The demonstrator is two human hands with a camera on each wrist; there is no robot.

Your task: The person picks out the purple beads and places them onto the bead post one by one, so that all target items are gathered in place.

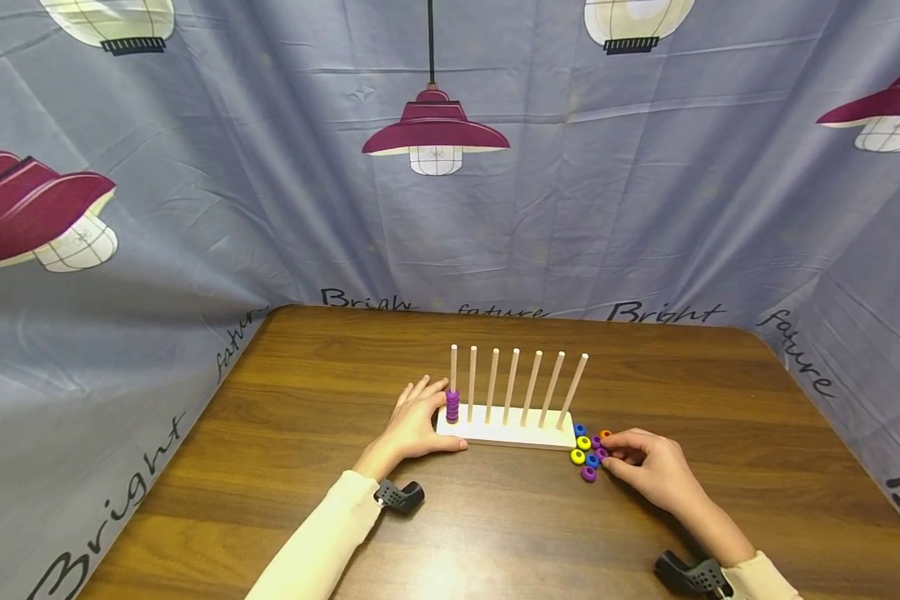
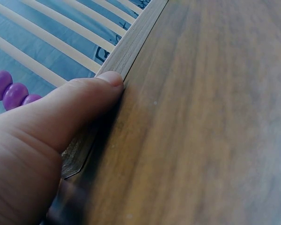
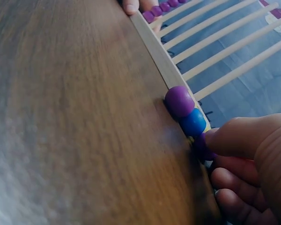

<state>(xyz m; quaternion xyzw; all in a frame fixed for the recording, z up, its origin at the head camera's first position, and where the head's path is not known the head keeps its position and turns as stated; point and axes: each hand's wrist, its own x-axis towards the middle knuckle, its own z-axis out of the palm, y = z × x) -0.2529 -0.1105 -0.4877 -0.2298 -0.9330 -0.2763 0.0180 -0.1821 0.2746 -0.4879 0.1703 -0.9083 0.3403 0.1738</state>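
Observation:
A pale wooden peg stand (image 1: 506,429) with a row of several upright rods sits on the table. My left hand (image 1: 416,423) grips its left end, thumb along the front edge and fingers behind. Purple beads (image 1: 452,407) are stacked on the leftmost rod; the other rods are bare. By the stand's right end lies a cluster of loose beads, including a yellow bead (image 1: 577,457), a blue bead (image 3: 193,123) and a purple bead (image 3: 180,101). At the cluster's right side, my right hand (image 1: 648,465) pinches another purple bead (image 3: 204,147) between thumb and fingers, low at the tabletop.
An orange bead (image 1: 606,434) lies at the back of the cluster, close to the right fingertips. The brown wooden table (image 1: 330,367) reaches back to a grey-blue curtain (image 1: 540,208) printed with lamps and lettering. Each wrist wears a black strap (image 1: 399,497).

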